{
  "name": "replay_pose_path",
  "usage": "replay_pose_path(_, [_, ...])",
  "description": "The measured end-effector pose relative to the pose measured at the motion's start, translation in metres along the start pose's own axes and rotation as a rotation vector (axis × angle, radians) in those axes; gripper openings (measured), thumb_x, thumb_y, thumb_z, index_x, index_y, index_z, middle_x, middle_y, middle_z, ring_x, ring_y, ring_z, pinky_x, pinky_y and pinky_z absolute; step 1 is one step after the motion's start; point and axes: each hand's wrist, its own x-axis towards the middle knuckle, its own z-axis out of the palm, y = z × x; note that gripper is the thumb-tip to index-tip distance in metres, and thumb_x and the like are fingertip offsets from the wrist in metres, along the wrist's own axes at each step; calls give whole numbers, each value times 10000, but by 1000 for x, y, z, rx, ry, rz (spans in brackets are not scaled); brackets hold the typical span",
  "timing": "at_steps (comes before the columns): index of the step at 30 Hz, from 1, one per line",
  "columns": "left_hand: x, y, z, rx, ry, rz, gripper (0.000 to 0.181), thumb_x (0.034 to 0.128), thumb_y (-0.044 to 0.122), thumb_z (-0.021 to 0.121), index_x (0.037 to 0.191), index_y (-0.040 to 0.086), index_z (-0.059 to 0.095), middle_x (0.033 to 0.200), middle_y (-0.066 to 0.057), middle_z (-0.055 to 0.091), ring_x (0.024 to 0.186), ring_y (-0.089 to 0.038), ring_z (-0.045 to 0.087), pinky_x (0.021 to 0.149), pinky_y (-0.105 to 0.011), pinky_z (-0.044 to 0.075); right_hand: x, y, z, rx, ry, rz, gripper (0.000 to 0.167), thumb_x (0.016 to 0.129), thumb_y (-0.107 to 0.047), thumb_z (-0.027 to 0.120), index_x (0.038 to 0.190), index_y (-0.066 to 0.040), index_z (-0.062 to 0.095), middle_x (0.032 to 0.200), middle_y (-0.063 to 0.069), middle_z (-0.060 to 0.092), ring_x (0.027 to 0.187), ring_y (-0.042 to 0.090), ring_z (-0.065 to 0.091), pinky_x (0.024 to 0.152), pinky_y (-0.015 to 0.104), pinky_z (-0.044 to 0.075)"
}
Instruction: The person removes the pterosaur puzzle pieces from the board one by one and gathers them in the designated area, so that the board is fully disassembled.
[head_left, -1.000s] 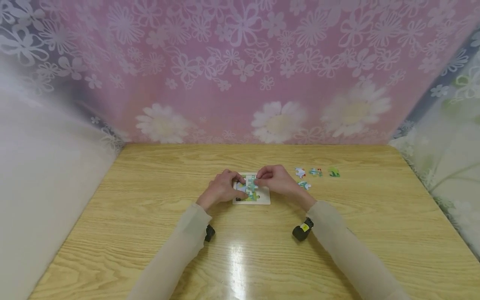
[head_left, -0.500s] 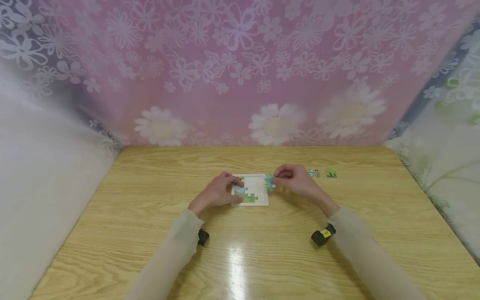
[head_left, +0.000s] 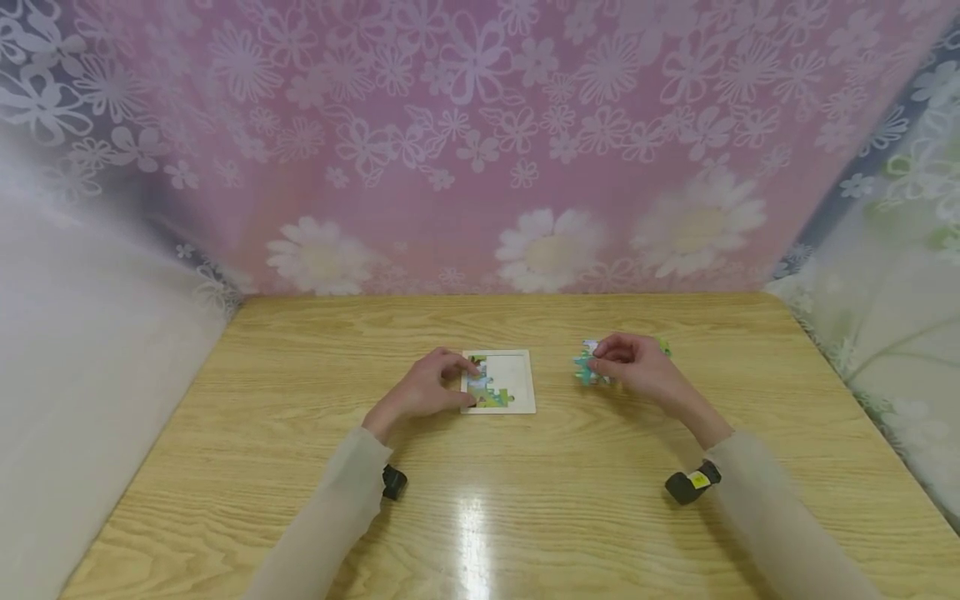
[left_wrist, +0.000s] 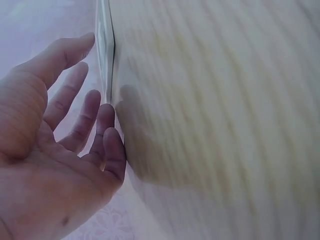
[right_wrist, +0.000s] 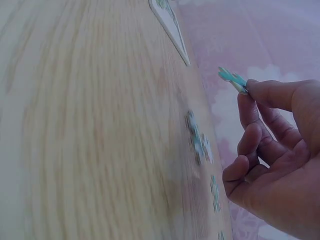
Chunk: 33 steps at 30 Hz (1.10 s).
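Observation:
A white-framed puzzle board [head_left: 520, 382] lies on the table, with several colourful pieces [head_left: 491, 399] fitted along its left and lower parts. My left hand [head_left: 426, 385] rests at the board's left side, thumb and fingertips touching it, fingers loosely bent and spread in the left wrist view. Right of the board, my right hand [head_left: 639, 363] pinches a teal jigsaw puzzle piece [right_wrist: 231, 77] between thumb and index finger, raised above the table. Loose jigsaw pieces [right_wrist: 195, 137] lie beneath and beside that hand, partly hidden by it in the head view.
The wooden table [head_left: 480, 467] reaches back to a pink flowered curtain [head_left: 420, 167]. A green loose piece [head_left: 664, 347] shows just behind the right hand. Black wrist cameras [head_left: 692, 482] hang below both forearms.
My right hand has lifted the teal puzzle piece off the board and carried it right, toward the loose pieces. The board's middle is bare where the piece was. My left hand stays at the board's left side.

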Motion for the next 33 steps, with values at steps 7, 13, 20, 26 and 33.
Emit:
replay_pose_path(7, [-2, -1, 2, -1, -32, -39, 406, 860, 242, 845, 1235, 203, 694, 1233, -64, 523, 1115, -239, 479, 1021, -461, 422, -13, 9, -17, -73, 48, 5, 338, 973, -344, 716, 1128, -54, 638, 994, 99, 721, 811, 195, 645, 660, 318, 490])
replay_pose_path(13, [-1, -2, 1, -5, -41, -49, 414, 860, 257, 845, 1240, 232, 683, 1271, -59, 514, 1149, -245, 475, 1056, -463, 411, -18, 20, -27, -161, 74, -7, 333, 983, -337, 703, 1126, -41, 651, 1020, 129, 732, 853, 159, 669, 718, 287, 520])
replay_pose_path(20, [1, -5, -1, -31, -67, -36, 430, 870, 267, 835, 1264, 240, 667, 1304, -68, 490, 1148, -250, 447, 1048, -468, 397, -18, 35, -34, -209, 94, 4, 338, 991, -331, 693, 1137, -28, 656, 1033, 144, 728, 848, 100, 660, 691, 257, 511])
replay_pose_path(26, [3, -6, -1, -12, -92, -17, 444, 881, 277, 827, 1289, 255, 653, 1310, -75, 464, 1137, -245, 424, 1036, -454, 390, -14, 44, -38, -313, 133, -10, 318, 999, -334, 678, 1111, -36, 680, 1007, 124, 735, 848, 118, 655, 718, 249, 507])
replay_pose_path(33, [3, -7, -3, -11, -111, -9, 449, 886, 280, 820, 1300, 249, 646, 1312, -87, 452, 1138, -252, 419, 1028, -457, 389, -11, 45, -40, -401, 156, 4, 279, 996, -302, 672, 1083, -37, 688, 974, 109, 739, 845, 141, 649, 762, 309, 491])
